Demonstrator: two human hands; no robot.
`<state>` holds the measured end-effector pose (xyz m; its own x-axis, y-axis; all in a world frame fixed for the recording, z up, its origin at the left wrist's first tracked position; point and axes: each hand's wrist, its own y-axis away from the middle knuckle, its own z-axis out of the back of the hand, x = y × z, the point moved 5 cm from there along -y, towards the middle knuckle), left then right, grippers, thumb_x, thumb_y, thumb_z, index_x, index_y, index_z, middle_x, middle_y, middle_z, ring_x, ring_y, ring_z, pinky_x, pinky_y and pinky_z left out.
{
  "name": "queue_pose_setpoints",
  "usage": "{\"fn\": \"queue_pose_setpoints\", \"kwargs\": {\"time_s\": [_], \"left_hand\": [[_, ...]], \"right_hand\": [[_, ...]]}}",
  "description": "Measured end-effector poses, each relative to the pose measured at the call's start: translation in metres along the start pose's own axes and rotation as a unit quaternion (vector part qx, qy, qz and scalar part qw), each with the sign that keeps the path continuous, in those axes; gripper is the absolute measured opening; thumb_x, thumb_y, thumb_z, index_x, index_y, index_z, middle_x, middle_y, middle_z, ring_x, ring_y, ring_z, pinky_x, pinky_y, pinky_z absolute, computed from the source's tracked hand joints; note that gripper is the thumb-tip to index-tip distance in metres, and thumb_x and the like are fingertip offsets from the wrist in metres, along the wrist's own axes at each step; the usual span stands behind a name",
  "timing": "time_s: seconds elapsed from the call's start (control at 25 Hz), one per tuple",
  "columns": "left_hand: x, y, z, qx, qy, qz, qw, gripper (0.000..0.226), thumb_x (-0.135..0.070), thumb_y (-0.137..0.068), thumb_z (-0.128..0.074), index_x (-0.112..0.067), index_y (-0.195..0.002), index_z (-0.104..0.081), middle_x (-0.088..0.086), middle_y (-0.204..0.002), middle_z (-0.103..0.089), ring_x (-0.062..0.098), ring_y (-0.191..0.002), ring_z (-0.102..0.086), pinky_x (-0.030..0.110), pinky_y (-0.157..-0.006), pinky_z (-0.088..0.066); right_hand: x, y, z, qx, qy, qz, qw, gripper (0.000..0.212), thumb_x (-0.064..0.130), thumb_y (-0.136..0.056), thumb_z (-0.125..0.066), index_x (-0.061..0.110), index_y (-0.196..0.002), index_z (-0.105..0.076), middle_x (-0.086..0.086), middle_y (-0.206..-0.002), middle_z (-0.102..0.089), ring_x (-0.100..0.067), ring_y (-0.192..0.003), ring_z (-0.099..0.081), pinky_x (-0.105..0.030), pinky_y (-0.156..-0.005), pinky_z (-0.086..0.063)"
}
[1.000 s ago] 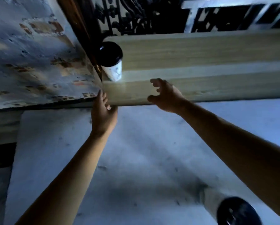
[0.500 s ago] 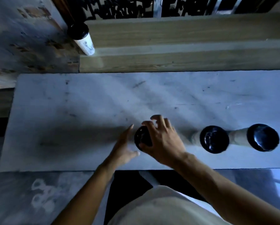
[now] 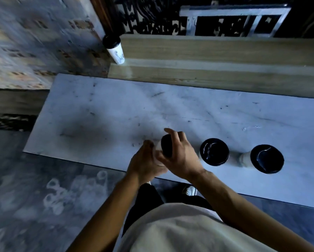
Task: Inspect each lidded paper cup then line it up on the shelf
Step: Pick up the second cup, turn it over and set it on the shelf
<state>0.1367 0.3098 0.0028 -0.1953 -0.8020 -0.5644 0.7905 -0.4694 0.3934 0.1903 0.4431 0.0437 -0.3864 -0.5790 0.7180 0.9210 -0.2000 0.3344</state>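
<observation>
From the head camera, looking steeply down, a pale marble desk (image 3: 116, 110) runs across the middle of the frame, and both hands meet near its front edge around one lidded paper cup (image 3: 164, 149). The left hand (image 3: 145, 161) wraps the cup's pale side wall from the left, fingers curled against it. The right hand (image 3: 179, 155) comes over from the right, fingers bent around the black lid (image 3: 167, 147), the index finger raised slightly above it. The cup looks tilted, its lid facing left and up, though motion blur makes it hard to tell whether it is lifted off the desk or touching it.

Just beside the right hand stands a second cup (image 3: 214, 151), upright, black lid on. A third cup (image 3: 265, 159) stands farther right, near the second but apart from it, also lidded.

Behind the desk a light wooden shelf (image 3: 207, 64) spans the width of the view. At its far left end a fourth cup (image 3: 115, 50) stands upright, white with a faint print and a black lid, close to the patchy wall (image 3: 34, 42). Dark ornamental metalwork (image 3: 152, 17) sits behind the shelf. At the bottom, the person's pale shirt (image 3: 179, 233) fills the foreground.
</observation>
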Motion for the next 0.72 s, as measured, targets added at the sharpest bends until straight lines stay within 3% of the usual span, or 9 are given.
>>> {"fn": "queue_pose_setpoints", "kwargs": {"time_s": [0.08,0.16,0.24,0.44,0.56,0.72], "left_hand": [[-0.016,0.011,0.016,0.001,-0.015,0.008,1.0,0.066,-0.046,-0.066,-0.078,-0.021,-0.112,-0.038,-0.006,-0.094,-0.068,0.028,-0.085,-0.068,0.029,-0.065,-0.043],[-0.027,0.022,0.03,-0.023,-0.066,-0.039,0.997,0.063,-0.047,-0.068,-0.075,-0.028,-0.119,-0.041,-0.003,-0.103,-0.073,0.028,-0.09,-0.07,0.025,-0.068,-0.043],[-0.035,0.029,0.042,-0.048,-0.075,-0.094,0.992,0.06,-0.051,-0.066,-0.072,-0.035,-0.118,-0.045,-0.005,-0.106,-0.074,0.025,-0.09,-0.07,0.024,-0.067,-0.042],[-0.041,0.028,0.054,-0.066,-0.094,-0.192,0.975,0.065,-0.052,-0.063,-0.072,-0.029,-0.12,-0.049,-0.003,-0.102,-0.073,0.027,-0.08,-0.069,0.026,-0.062,-0.046],[-0.043,0.027,0.057,-0.084,-0.099,-0.225,0.966,0.065,-0.051,-0.062,-0.07,-0.028,-0.12,-0.049,-0.002,-0.098,-0.073,0.028,-0.076,-0.069,0.022,-0.06,-0.041],[-0.046,0.022,0.063,-0.064,-0.073,-0.21,0.973,0.061,-0.054,-0.064,-0.07,-0.029,-0.116,-0.048,-0.004,-0.098,-0.073,0.026,-0.079,-0.07,0.025,-0.062,-0.048]], "right_hand": [[0.0,0.005,0.012,-0.019,-0.055,0.006,0.998,0.073,0.053,-0.087,-0.069,0.03,-0.151,-0.041,-0.008,-0.137,-0.053,-0.032,-0.121,-0.061,-0.04,-0.099,-0.051],[0.001,0.011,0.019,-0.022,-0.103,0.017,0.994,0.066,0.052,-0.09,-0.07,0.031,-0.148,-0.047,-0.005,-0.134,-0.057,-0.022,-0.12,-0.062,-0.036,-0.1,-0.05],[0.006,0.019,0.025,-0.028,-0.132,0.023,0.991,0.061,0.047,-0.091,-0.073,0.031,-0.146,-0.051,0.0,-0.131,-0.059,-0.014,-0.117,-0.061,-0.028,-0.1,-0.049],[0.01,0.027,0.029,-0.048,-0.171,0.027,0.984,0.06,0.051,-0.085,-0.066,0.035,-0.142,-0.053,0.007,-0.126,-0.063,0.004,-0.11,-0.06,-0.008,-0.087,-0.043],[0.012,0.029,0.033,-0.059,-0.176,0.03,0.982,0.058,0.053,-0.084,-0.064,0.035,-0.139,-0.053,0.007,-0.121,-0.066,0.011,-0.105,-0.059,-0.009,-0.082,-0.043],[0.02,0.029,0.036,-0.085,-0.186,0.016,0.979,0.067,0.068,-0.08,-0.061,0.039,-0.14,-0.052,0.011,-0.127,-0.064,0.002,-0.115,-0.061,-0.015,-0.088,-0.045]]}}
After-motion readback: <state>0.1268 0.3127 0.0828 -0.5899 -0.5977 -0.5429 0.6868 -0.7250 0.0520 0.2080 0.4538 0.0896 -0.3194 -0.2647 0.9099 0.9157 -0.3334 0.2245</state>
